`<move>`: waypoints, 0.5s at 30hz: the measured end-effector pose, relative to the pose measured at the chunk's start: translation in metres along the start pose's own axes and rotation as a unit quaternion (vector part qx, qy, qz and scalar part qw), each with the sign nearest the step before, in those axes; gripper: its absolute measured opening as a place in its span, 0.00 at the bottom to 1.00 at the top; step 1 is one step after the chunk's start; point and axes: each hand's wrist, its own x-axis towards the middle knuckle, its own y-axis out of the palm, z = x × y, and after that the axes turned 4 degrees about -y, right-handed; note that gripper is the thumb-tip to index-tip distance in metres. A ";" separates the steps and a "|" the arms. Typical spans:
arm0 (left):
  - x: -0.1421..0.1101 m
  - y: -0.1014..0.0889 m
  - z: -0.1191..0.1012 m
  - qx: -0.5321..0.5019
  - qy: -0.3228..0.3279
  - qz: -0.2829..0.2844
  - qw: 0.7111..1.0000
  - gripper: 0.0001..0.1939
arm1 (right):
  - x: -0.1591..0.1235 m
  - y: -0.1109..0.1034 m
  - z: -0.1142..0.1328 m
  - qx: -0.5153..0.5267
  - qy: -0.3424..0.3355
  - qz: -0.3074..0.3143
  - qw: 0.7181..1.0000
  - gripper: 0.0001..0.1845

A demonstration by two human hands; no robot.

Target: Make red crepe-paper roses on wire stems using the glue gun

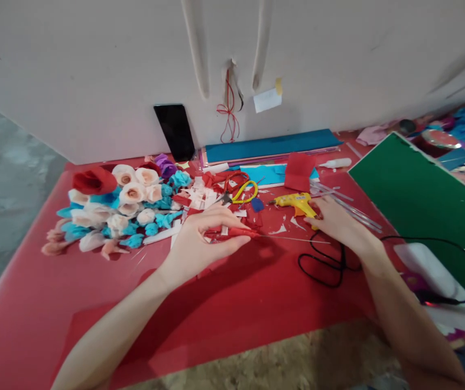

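Note:
My left hand (205, 238) is closed, thumb and fingers pinching a piece of red crepe paper (234, 232) on a thin wire stem (293, 238). The wire points right, across the table. My right hand (333, 219) has its fingers round the handle of a yellow hot glue gun (295, 201), which lies low over the table with its nozzle to the left. The gun's black cord (340, 260) loops below my right hand. Beyond my left hand are yellow-handled scissors (245, 192) among red and white paper scraps (200, 194).
Several finished paper flowers (130, 192) are heaped at left. A phone (175, 131) leans on the wall. Folded blue paper (273, 143) lies at the back, with a small white bottle (336, 163) nearby. A green board (423, 200) and white power strip (427, 271) are at right.

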 end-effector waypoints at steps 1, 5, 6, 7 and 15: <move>0.000 0.000 -0.001 0.004 0.001 0.000 1.000 0.04 | 0.000 0.006 -0.009 -0.003 0.020 0.008 1.000 0.15; 0.003 0.000 -0.003 0.012 -0.007 -0.004 1.000 0.02 | 0.005 0.021 -0.028 0.022 0.086 0.005 0.996 0.16; 0.003 0.000 -0.004 0.013 -0.011 -0.005 1.000 0.02 | 0.007 0.022 -0.030 0.036 0.094 -0.002 0.995 0.16; 0.003 -0.001 -0.004 0.014 -0.015 -0.005 1.000 0.02 | 0.009 0.021 -0.030 0.053 0.099 -0.009 0.994 0.16; 0.001 -0.008 -0.007 0.006 0.014 -0.033 0.999 0.03 | -0.014 -0.027 0.016 0.224 0.063 -0.164 0.959 0.24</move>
